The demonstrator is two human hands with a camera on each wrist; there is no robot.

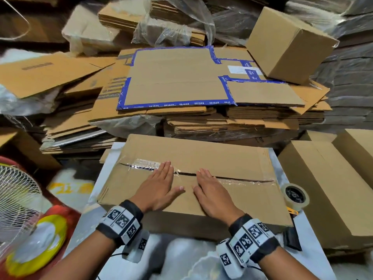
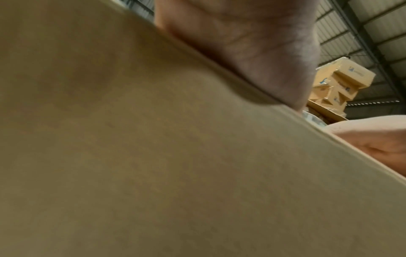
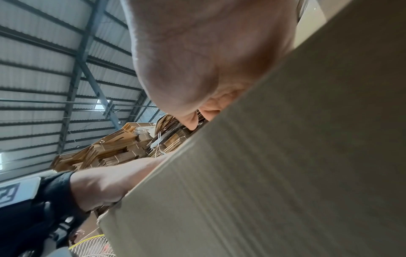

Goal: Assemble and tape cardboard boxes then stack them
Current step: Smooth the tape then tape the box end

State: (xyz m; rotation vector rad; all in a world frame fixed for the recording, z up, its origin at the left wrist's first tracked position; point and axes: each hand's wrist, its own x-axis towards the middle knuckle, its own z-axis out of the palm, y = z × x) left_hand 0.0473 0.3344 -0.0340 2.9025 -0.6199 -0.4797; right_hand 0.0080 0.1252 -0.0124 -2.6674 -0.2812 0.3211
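Box [image 1: 201,158] lies crosswise before the person, seam running left-right. Left hand [image 1: 159,186] and right hand [image 1: 214,191] press flat, fingers straight, grasping nothing. Tape roll [image 1: 295,196] lies nearer the right hand.

Both forearms enter the head view from the 6 o'clock edge and extend toward 12 o'clock, roughly parallel. The left hand [image 1: 159,185] lies flat, palm down, with its 4 fingers straight and held together, pointing toward 12 o'clock; its thumb is spread toward 3 o'clock. The right hand [image 1: 212,190] mirrors this pose, fingers straight and together, thumb spread toward 9 o'clock. The 2 thumb tips are near each other but apart. Each wrist carries a dark band [image 1: 121,223] fitted with white marker tiles. Both wrist views show only the underside of the palm.
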